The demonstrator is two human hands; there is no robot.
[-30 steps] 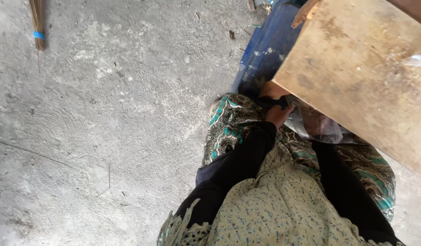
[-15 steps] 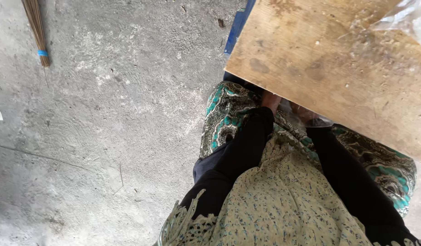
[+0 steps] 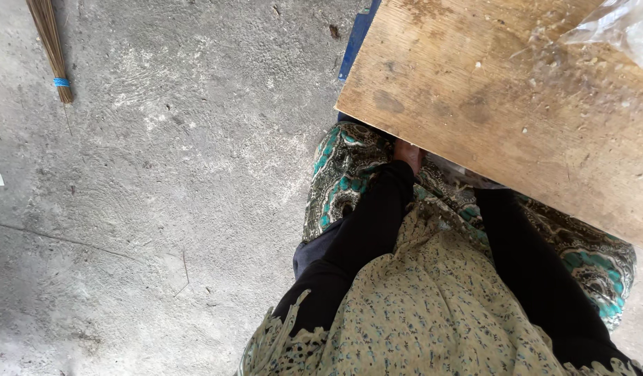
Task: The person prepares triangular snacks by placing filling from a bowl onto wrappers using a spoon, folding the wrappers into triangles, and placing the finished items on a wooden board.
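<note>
Under the board, centre frame: our left hand point(image 3: 407, 154) shows only as a knuckle edge below the wooden tabletop point(image 3: 502, 104).
Left fingers: hidden, we cannot tell their state.
Right hand: out of sight beneath the tabletop, sleeve only.
Upper right: clear plastic bag point(image 3: 617, 28) on the tabletop.
Upper left: broom point(image 3: 51, 49) on concrete floor point(image 3: 161, 209).

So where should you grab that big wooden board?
Probably by the near edge of the wooden board, coming from underneath on the person's side. It is broad, flat and tilted, and the left hand already reaches under that edge.
</note>
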